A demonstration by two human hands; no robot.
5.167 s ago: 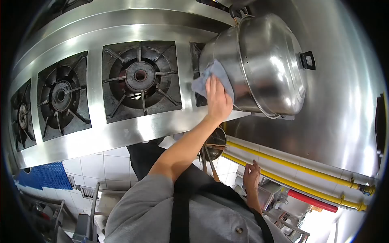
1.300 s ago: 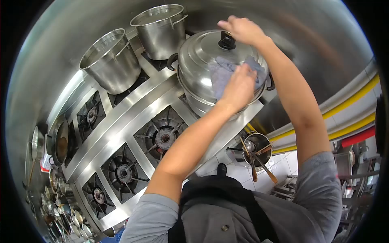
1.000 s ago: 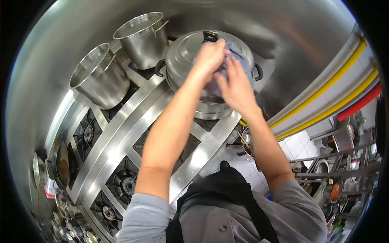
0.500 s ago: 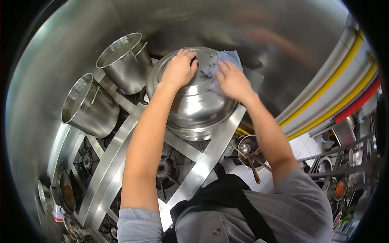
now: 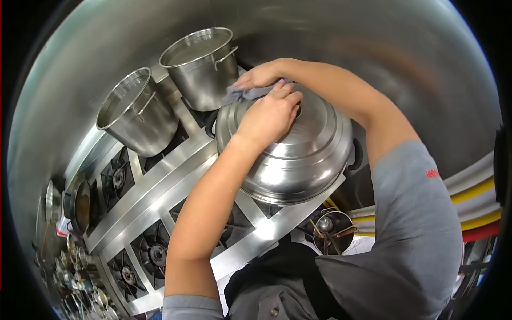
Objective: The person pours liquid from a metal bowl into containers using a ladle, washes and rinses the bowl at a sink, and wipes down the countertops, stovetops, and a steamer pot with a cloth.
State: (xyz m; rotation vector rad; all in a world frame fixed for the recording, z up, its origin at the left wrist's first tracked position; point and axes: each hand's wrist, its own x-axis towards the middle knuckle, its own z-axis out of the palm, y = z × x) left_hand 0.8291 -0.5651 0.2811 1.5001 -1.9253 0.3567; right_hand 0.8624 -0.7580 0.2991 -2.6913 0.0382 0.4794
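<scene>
A large domed steel lid (image 5: 314, 160) covers a wide pot that stands on the stove's right end. My left hand (image 5: 272, 113) is closed on the lid's knob, which is mostly hidden beneath the fingers. Beyond it, my right hand (image 5: 261, 76) presses a grey-blue cloth (image 5: 242, 94) against the far left part of the lid near its rim. My right arm reaches across over the lid's far side. One black side handle (image 5: 211, 124) shows at the left, another (image 5: 356, 154) at the right.
Two tall steel pots (image 5: 138, 114) (image 5: 201, 69) stand on the back burners. Open burners (image 5: 156, 255) line the front left. A pan (image 5: 80, 208) rests at the far left. Below the stove's right edge is a pot with utensils (image 5: 333, 229). Yellow pipes (image 5: 472, 191) run at the right.
My right hand has carried the cloth from the lid's right side to its far left. My left hand stays at the knob. The view has shifted, and the lid appears lower and further right.
</scene>
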